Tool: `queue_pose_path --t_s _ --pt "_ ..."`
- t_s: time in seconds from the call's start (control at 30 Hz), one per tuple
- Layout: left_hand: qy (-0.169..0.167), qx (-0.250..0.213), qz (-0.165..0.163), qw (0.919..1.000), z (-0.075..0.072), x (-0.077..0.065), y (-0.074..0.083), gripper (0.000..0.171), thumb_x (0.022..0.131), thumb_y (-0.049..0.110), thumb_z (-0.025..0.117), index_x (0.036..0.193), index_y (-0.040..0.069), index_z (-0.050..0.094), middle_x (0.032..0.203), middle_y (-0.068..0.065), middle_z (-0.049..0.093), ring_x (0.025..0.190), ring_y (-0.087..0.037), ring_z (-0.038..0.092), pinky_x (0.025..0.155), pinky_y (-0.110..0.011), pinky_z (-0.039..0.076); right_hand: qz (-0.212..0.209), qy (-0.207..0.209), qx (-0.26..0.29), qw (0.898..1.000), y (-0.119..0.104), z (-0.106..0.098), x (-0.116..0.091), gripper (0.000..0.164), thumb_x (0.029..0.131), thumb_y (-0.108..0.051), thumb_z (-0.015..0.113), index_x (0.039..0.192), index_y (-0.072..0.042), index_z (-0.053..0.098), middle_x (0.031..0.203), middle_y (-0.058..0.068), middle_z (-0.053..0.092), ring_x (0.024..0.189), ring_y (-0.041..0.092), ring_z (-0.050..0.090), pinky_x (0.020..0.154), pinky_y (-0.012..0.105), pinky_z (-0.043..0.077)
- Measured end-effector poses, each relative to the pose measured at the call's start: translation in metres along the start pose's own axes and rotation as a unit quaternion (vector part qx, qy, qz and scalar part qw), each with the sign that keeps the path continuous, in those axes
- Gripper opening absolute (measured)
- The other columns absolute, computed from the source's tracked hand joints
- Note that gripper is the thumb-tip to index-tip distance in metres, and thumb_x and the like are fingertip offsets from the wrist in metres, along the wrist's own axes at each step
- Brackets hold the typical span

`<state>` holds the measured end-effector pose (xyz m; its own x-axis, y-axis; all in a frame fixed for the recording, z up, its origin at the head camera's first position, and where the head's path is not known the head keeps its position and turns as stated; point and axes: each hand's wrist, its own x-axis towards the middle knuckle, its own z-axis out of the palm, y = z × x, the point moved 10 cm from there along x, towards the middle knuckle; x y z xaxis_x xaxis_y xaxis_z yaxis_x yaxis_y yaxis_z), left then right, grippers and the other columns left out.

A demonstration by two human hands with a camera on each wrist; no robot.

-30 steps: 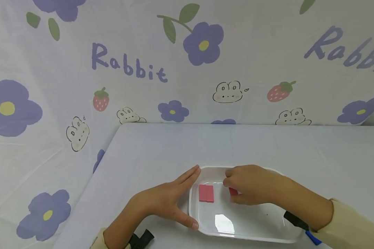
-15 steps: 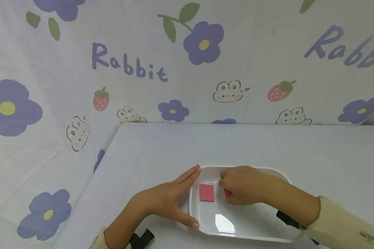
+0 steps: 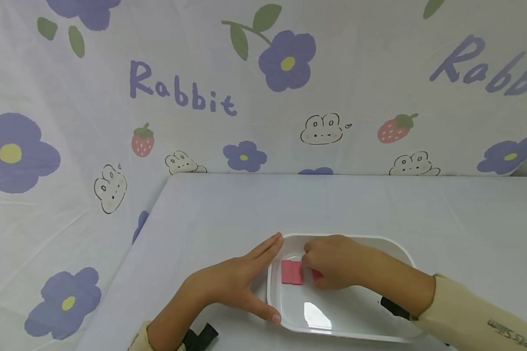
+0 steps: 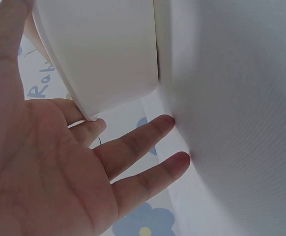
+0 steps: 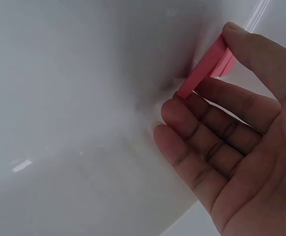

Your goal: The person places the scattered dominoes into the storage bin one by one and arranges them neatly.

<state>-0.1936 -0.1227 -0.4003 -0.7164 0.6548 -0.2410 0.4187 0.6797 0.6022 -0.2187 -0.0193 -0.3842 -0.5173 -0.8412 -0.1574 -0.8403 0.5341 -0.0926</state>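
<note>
The pink block [image 3: 317, 275] is inside the white tray [image 3: 355, 312], toward its left end, pinched in the right hand [image 3: 334, 263]. The right grip is narrowed to the thickness of the block: in the right wrist view the thumb tip bears on one end of the block and the curled fingers support the other. The block is tilted in that view; whether its lower edge touches the tray floor cannot be determined.

Immediately to the left, a pair of pink blocks [image 3: 292, 272] lies flat on the tray floor. The two are side by side and touching, the right one set slightly nearer the person. In the head view, a narrow gap is visible between this pair and the held block.

The left hand [image 3: 230, 282] is positioned at the left end of the tray. The left grip is spread wide, fingers extended toward the far corner and thumb at the near corner.

The tray rests on a white worktop [image 3: 228, 214]. Behind it is a printed cloth [image 3: 355, 63] with purple flowers, strawberries, rabbits and the word "Rabbit".
</note>
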Motion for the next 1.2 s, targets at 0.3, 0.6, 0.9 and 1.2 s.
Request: queue_pose_path --t_s 0.3,0.6,0.9,1.2 --pt "-0.004 0.0 -0.003 1.0 0.001 0.001 0.0 0.129 0.069 0.074 0.077 0.162 0.032 -0.002 0.166 0.018 -0.008 0.149 -0.014 0.021 0.113 -0.045 0.035 0.0 0.009 -0.009 1.0 -0.004 -0.001 0.003 0.015 0.079 -0.02 0.081 0.082 -0.013 0.068 0.069 -0.008 0.047 0.061 0.008 0.043 0.054 0.022 0.043" --pt "-0.005 -0.001 -0.01 0.9999 0.002 0.001 -0.002 0.129 0.069 0.074 0.077 0.161 0.035 -0.003 0.164 0.023 -0.009 0.149 -0.013 0.02 0.112 -0.045 0.036 -0.002 0.029 0.0 1.0 -0.005 -0.002 0.006 0.023 0.078 -0.019 0.082 0.089 -0.015 0.062 0.071 -0.008 0.049 0.064 0.009 0.046 0.057 0.024 0.045" --pt "-0.006 -0.003 -0.007 1.0 0.001 0.001 -0.001 0.129 0.069 0.073 0.078 0.161 0.035 -0.003 0.163 0.025 -0.01 0.149 -0.012 0.019 0.112 -0.044 0.036 -0.012 0.048 -0.014 0.999 -0.009 -0.002 0.01 0.021 0.078 -0.02 0.082 0.088 -0.014 0.064 0.073 -0.006 0.05 0.062 0.009 0.044 0.055 0.023 0.042" --pt "-0.007 -0.009 -0.007 0.9999 0.001 0.0 0.002 0.129 0.069 0.071 0.079 0.161 0.034 -0.003 0.163 0.025 -0.01 0.15 -0.011 0.016 0.113 -0.043 0.034 -0.004 0.045 -0.013 0.999 -0.009 0.0 0.012 0.021 0.079 -0.022 0.082 0.087 -0.011 0.067 0.072 -0.005 0.05 0.061 0.01 0.042 0.055 0.023 0.04"
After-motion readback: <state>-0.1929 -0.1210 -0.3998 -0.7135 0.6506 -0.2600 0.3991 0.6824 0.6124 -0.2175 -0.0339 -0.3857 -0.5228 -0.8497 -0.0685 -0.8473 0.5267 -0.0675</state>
